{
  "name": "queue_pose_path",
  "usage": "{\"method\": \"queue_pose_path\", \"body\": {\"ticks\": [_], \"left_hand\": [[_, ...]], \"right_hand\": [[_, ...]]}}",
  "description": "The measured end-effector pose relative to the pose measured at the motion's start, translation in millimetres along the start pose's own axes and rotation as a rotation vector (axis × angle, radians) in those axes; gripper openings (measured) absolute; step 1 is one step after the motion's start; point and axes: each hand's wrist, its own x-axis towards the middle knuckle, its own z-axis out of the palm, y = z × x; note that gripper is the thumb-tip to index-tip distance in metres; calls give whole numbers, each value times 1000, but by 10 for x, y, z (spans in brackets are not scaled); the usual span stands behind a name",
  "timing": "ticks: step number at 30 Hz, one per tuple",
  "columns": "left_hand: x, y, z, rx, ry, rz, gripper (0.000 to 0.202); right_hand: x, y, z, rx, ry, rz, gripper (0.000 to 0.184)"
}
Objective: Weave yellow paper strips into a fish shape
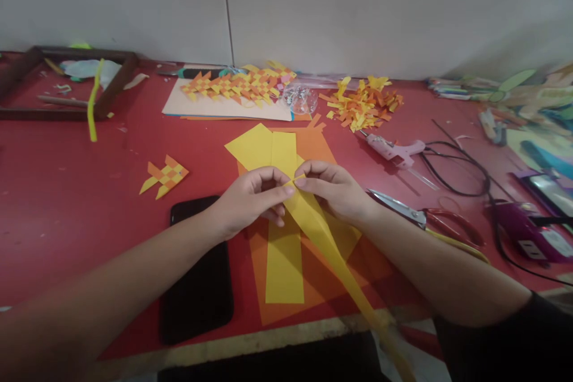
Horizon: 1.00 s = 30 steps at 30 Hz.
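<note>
My left hand [250, 200] and my right hand [333, 188] meet above the red table [67, 203], both pinched on the top end of a long yellow paper strip [322, 233] that hangs down toward me past the table edge. Under my hands lie yellow paper sheets [284, 268] on top of an orange sheet [322, 286]. A black phone [197, 286] lies under my left wrist. A small woven orange-and-yellow paper fish [165, 176] rests to the left.
Scissors with red handles [430, 218] and a pink glue gun [396, 150] with black cable lie to the right. Woven paper fish [237, 85] on white card, a clear ball [299, 98] and paper scraps [362, 104] sit at the back. A wooden frame [67, 80] stands far left.
</note>
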Motion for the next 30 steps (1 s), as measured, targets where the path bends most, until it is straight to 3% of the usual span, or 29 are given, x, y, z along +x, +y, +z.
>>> {"method": "queue_pose_path", "body": {"ticks": [14,30], "left_hand": [[-15,18,16,98,34,47,15],[-24,15,16,112,53,69,12]], "right_hand": [[-48,-31,2,-109,-67,-99,20],[-67,-37,34,-275,38,-261,17]]}}
